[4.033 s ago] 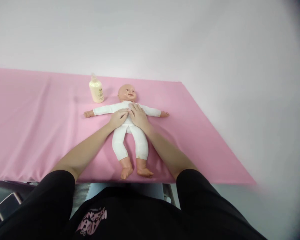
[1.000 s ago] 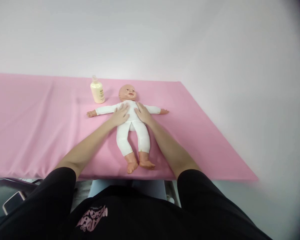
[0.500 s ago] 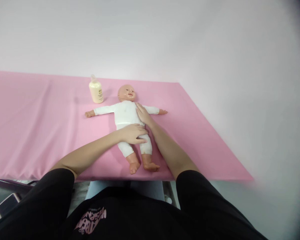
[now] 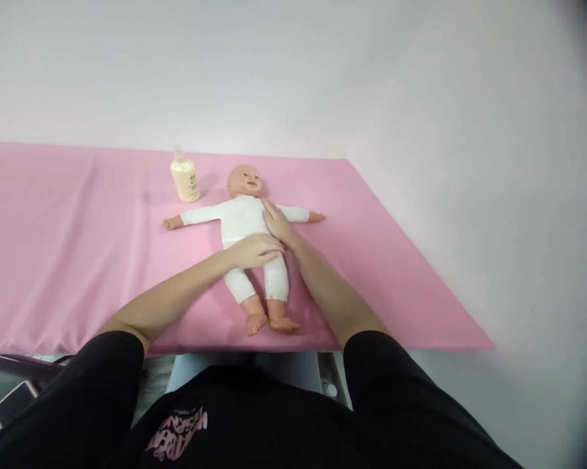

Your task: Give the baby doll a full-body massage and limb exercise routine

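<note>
A baby doll (image 4: 244, 218) with a white cloth body lies on its back, arms spread, head toward the wall. My left hand (image 4: 257, 250) lies across its lower belly and hip, fingers stretched to the right. Against the doll's side and chest, on the right, rests my right hand (image 4: 277, 223), its fingers extended toward the shoulder. Neither hand grips anything. Past the doll's outstretched arm on the left stands a pale yellow pump bottle (image 4: 186, 180).
Pink cloth (image 4: 78, 241) with some wrinkles covers the table. A pale wall (image 4: 273, 78) rises behind and at the right. Below the front edge at the left, a phone-like device (image 4: 15, 404) rests on a dark surface.
My left hand has moved slightly up the doll, away from its thigh. The doll's legs have shifted a little to the left and closer together. My right hand stays at the doll's side.
</note>
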Demonstrator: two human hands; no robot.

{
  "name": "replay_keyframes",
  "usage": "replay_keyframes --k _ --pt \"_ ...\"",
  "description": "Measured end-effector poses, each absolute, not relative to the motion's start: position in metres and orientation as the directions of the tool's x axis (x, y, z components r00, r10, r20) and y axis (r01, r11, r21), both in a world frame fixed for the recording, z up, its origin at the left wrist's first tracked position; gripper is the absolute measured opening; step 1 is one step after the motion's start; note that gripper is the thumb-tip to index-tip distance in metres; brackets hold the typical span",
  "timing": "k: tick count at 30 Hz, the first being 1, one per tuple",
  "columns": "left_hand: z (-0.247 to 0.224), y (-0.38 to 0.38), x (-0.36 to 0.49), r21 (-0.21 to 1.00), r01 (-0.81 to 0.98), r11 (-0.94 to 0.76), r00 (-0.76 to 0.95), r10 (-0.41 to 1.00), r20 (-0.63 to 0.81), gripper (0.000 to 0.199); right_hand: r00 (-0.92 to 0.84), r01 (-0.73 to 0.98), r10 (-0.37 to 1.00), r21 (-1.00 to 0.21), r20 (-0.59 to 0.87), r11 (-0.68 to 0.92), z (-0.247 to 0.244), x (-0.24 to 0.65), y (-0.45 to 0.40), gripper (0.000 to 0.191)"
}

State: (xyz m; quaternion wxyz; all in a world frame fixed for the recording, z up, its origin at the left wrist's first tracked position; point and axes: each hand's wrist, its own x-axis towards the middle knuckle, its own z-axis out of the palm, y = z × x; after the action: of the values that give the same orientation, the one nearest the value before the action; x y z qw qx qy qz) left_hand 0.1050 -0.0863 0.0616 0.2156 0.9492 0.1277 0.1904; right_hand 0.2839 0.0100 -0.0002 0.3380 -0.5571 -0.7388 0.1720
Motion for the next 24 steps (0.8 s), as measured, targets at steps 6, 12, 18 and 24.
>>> replay_keyframes --k 6,12,18,24 --pt "0.054 -0.043 0.072 0.406 0.597 -0.692 0.659 0.711 0.244 0.050 -0.173 0.755 0.945 -0.579 0.277 0.308 0.005 0.280 0.008 0.069" --pt "0.039 -0.015 0.048 0.418 0.754 -0.507 0.472 0.861 0.192 0.059 -0.121 0.853 0.964 -0.471 0.237 0.223 0.013 0.260 -0.010 0.070" --pt "0.019 -0.001 0.046 0.436 0.740 -0.511 0.457 0.859 0.231 0.064 -0.081 0.845 0.955 -0.489 0.286 0.218 0.013 0.227 -0.046 0.075" --pt "0.011 0.004 0.038 0.438 0.691 -0.575 0.492 0.818 0.297 0.065 -0.295 0.850 0.937 -0.397 0.186 0.347 0.033 0.189 -0.099 0.091"
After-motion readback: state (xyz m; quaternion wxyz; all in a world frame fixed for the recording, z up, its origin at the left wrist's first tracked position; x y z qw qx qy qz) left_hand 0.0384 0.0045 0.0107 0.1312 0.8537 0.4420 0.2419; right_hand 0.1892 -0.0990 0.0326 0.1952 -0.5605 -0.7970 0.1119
